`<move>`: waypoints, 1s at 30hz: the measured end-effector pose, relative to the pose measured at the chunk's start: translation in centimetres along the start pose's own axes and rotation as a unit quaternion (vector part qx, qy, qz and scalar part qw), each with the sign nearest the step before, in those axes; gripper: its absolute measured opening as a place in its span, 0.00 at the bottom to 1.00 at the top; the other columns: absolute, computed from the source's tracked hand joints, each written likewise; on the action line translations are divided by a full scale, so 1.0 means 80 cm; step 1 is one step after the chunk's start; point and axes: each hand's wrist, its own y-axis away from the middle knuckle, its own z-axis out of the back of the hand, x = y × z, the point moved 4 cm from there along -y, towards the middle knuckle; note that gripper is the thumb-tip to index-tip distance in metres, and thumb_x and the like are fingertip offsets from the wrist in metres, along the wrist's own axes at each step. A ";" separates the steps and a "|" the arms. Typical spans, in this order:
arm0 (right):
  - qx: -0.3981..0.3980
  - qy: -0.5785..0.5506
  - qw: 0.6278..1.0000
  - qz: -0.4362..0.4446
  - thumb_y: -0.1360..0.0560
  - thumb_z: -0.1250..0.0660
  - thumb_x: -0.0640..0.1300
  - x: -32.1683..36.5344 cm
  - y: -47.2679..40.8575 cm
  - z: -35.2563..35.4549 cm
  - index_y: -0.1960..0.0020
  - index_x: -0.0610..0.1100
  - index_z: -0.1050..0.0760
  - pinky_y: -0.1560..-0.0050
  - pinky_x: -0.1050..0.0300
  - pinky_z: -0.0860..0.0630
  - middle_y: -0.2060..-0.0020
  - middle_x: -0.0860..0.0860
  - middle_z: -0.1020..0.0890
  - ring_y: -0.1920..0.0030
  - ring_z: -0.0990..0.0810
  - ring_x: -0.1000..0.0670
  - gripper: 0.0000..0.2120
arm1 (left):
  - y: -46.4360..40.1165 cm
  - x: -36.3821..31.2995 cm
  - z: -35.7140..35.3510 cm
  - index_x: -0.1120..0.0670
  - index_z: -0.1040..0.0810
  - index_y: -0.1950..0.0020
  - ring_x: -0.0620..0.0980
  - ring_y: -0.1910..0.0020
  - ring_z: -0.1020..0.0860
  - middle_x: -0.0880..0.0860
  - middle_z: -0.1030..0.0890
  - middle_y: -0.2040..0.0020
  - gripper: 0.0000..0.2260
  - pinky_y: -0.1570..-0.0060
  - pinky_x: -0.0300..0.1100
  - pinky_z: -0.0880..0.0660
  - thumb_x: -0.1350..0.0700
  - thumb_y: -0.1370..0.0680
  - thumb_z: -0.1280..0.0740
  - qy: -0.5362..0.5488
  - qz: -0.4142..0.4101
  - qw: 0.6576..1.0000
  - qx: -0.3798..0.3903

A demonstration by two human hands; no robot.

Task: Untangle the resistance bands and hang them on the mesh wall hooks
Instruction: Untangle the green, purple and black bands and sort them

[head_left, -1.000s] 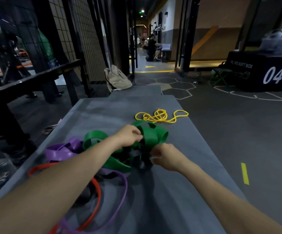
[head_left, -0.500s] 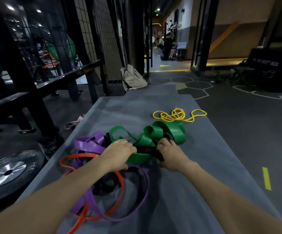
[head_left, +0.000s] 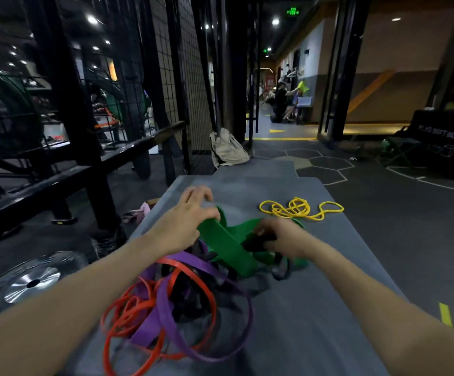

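Note:
A tangle of resistance bands lies on a grey padded platform (head_left: 315, 308). My left hand (head_left: 185, 218) pinches the wide green band (head_left: 226, 245) and lifts it above the pile. My right hand (head_left: 283, 236) grips a black band (head_left: 258, 242) next to the green one. Purple bands (head_left: 163, 308) and a thin red band (head_left: 128, 318) are knotted together nearer me, with more black band under them. A thin yellow band (head_left: 296, 210) lies apart, farther back on the right. The black mesh wall (head_left: 171, 77) stands behind on the left; I make out no hooks.
A black rack beam (head_left: 57, 183) runs along the left, with a weight plate (head_left: 33, 280) on the floor below it. A beige bag (head_left: 227, 149) leans at the platform's far end. People sit far down the corridor. A black soft box (head_left: 443, 147) stands at right.
My left hand has lifted the green band up and away from the pile. My right hand has taken hold of the black band. The view has tilted up and shifted left.

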 end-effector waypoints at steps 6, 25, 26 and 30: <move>-0.094 -0.206 0.973 0.048 0.29 0.29 0.38 0.038 -0.002 0.058 0.51 0.46 0.20 0.43 0.49 0.24 0.51 0.45 0.16 0.49 0.19 0.47 0.08 | -0.012 -0.013 0.008 0.50 0.26 0.39 0.46 0.52 0.38 0.50 0.43 0.52 0.20 0.49 0.34 0.36 0.65 0.29 0.32 0.177 0.085 0.975 -0.101; -0.033 -0.508 0.861 -0.009 0.30 0.28 0.43 0.040 0.019 0.012 0.53 0.37 0.22 0.43 0.41 0.24 0.58 0.42 0.17 0.56 0.19 0.44 0.10 | -0.011 -0.039 -0.048 0.53 0.31 0.59 0.45 0.62 0.28 0.48 0.27 0.61 0.12 0.60 0.36 0.32 0.57 0.30 0.26 0.382 0.228 0.878 -0.177; -0.037 -0.514 0.857 -0.008 0.29 0.29 0.41 0.040 0.020 0.014 0.54 0.38 0.21 0.45 0.43 0.24 0.59 0.42 0.17 0.57 0.19 0.45 0.07 | -0.007 -0.041 -0.061 0.54 0.29 0.57 0.47 0.60 0.26 0.50 0.24 0.59 0.11 0.59 0.38 0.31 0.54 0.29 0.27 0.372 0.244 0.884 -0.146; -0.048 -0.529 0.847 -0.015 0.28 0.30 0.39 0.036 0.025 0.018 0.57 0.39 0.21 0.51 0.48 0.22 0.60 0.42 0.17 0.60 0.18 0.46 0.03 | -0.007 -0.067 -0.089 0.56 0.29 0.34 0.50 0.38 0.25 0.54 0.23 0.38 0.17 0.45 0.31 0.33 0.52 0.22 0.37 0.420 0.186 0.888 0.002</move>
